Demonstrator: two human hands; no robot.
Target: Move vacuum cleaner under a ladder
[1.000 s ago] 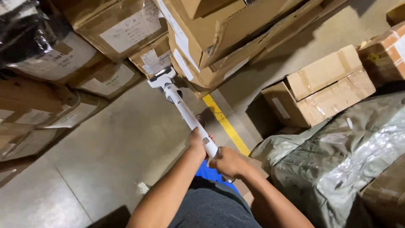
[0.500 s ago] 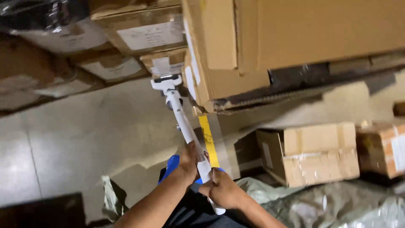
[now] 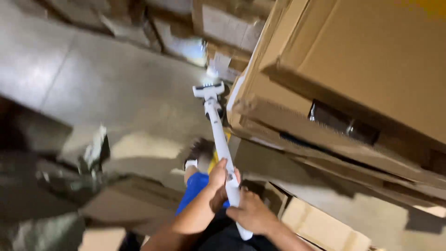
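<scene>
- White stick vacuum [image 3: 218, 135]: slanted, head [image 3: 209, 88] on the concrete floor [image 3: 116, 102] just beside stacked cardboard boxes [image 3: 353, 69].
- Left hand [image 3: 218, 179]: grip closed around the shaft.
- Right hand [image 3: 251, 214]: grip closed lower down, near the shaft's end.

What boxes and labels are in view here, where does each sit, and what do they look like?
Large cardboard box: upper right, brown, overhanging.
Stacked cartons: top centre, brown, pale rectangular labels, blurred.
Small carton: lower right on the floor, light tan.
White pole tool: centre, held by left hand and right hand.
</scene>
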